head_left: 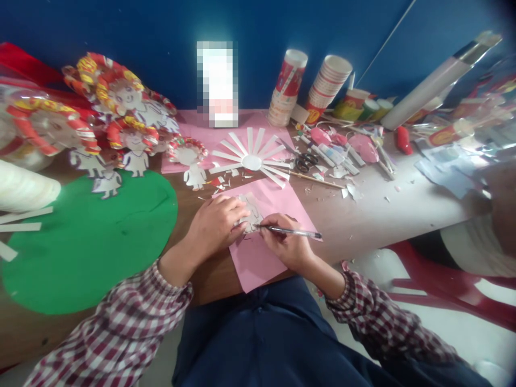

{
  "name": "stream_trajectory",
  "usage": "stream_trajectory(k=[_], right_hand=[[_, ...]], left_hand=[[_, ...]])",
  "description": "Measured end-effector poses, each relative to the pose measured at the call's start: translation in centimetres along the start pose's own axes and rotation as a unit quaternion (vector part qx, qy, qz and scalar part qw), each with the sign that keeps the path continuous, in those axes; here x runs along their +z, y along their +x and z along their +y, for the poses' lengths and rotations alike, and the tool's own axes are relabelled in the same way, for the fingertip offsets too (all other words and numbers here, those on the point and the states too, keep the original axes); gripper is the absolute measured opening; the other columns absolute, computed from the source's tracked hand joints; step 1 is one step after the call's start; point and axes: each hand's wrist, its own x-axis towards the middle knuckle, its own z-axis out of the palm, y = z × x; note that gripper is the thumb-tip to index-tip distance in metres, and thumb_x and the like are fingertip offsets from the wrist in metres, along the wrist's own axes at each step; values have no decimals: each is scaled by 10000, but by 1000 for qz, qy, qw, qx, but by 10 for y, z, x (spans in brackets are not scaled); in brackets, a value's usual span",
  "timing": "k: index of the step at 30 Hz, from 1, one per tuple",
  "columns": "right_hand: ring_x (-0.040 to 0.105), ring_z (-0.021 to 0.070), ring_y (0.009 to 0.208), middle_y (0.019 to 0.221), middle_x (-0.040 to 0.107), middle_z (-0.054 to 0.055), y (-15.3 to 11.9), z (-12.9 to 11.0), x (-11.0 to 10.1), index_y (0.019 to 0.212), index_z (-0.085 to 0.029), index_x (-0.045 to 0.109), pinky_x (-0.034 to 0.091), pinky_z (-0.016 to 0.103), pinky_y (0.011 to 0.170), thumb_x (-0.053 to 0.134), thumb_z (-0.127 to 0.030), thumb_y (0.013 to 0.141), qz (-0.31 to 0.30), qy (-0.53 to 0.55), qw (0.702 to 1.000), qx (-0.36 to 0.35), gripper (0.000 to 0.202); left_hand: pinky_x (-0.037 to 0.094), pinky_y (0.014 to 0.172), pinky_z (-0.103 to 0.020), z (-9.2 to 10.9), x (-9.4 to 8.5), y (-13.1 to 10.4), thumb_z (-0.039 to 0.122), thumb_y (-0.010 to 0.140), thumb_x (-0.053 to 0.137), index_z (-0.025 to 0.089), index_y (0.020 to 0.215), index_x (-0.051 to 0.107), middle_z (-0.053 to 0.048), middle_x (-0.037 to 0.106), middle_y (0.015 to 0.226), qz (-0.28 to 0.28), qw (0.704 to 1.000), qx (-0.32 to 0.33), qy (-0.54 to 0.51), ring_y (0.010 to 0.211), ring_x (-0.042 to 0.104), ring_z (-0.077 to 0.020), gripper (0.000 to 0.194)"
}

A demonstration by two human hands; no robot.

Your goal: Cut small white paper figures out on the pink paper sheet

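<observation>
A sheet of pink paper [258, 263] lies on the table before me, and on it rests a small pale paper cutout [253, 208] with drawn lines. My left hand [220, 223] lies flat, its fingers spread over the cutout's left side. A dark pen [294, 231] is gripped in my right hand [287, 242], its tip touching the cutout's lower right edge. Behind the sheet sit a white paper cup cut into splayed strips [251, 162] and a paper doll [195, 177] with a red-and-yellow ring.
Several ringed paper dolls [135, 148] stand at the left, beside a round green sheet [100, 242]. Stacked paper cups [328, 80], black scissors [305, 161], markers [332, 154] and paper scraps crowd the back right. Another person's arm [500, 199] is at the right edge.
</observation>
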Motion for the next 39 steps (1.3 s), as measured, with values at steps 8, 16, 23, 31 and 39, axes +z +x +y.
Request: stream_trajectory(k=[8, 16, 23, 31, 39], right_hand=[[565, 158, 607, 672, 647, 46, -12, -10, 5, 952, -238, 738, 352, 272, 514, 494, -153, 934, -65, -315, 936, -142, 259], [557, 187, 613, 676, 641, 70, -11, -11, 10, 1010, -229, 739, 305, 314, 494, 516, -183, 957, -75, -360, 922, -120, 234], [591, 170, 620, 698, 663, 45, -11, -13, 10, 1114, -246, 720, 336, 298, 516, 514, -178, 960, -81, -399, 904, -128, 266], [636, 172, 679, 758, 710, 48, -12, -9, 6, 1227, -217, 671, 451, 266, 602, 483, -210, 974, -52, -280, 953, -107, 315], [656, 159, 675, 815, 736, 50, -1, 1, -1, 903, -182, 702, 530, 287, 696, 586, -249, 903, 29, 5, 999, 12, 134]], left_hand=[[466, 980, -456, 0, 0, -1, 285, 890, 593, 221, 1028, 702, -47, 682, 1154, -3, 1000, -17, -13, 1077, 594, -265, 188], [462, 985, -463, 1, -1, -1, 299, 910, 582, 221, 1032, 694, -53, 680, 1149, 2, 1000, -14, -12, 1087, 589, -265, 183], [464, 985, -465, 3, -3, 0, 295, 887, 603, 214, 1031, 699, -56, 678, 1156, -1, 999, -27, -29, 1091, 591, -266, 191], [464, 985, -461, 3, -2, 0, 320, 877, 600, 206, 1027, 704, -58, 681, 1151, 4, 999, -27, -33, 1085, 598, -270, 216], [477, 948, -450, 1, -1, 0, 406, 899, 578, 205, 1010, 704, -68, 684, 1123, 1, 999, -15, -31, 1051, 611, -269, 262]])
